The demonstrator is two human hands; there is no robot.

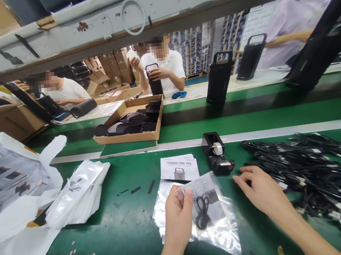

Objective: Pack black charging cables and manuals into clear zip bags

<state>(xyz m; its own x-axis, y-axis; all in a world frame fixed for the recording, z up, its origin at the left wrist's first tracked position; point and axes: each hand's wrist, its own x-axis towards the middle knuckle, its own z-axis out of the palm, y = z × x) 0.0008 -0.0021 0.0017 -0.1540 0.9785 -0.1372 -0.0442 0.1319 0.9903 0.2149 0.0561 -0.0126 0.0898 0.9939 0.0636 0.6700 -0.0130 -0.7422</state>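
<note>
Lower centre: left hand pinches bag at its upper left edge, black cable inside. Bag's long axis runs down-right from the grip. Right hand is empty, fingers loosely spread, fingertips just short of tape dispenser up-left. Cable pile lies at right.

Clear bag w/ blk cable

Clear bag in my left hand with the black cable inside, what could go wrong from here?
The left hand pinches the clear bag only at its top edge; the black cable could slip out if it tips. The right hand is close to the tape dispenser, whose cutter might nick a fingertip. The tangled cable pile beside that wrist could snag.
</note>
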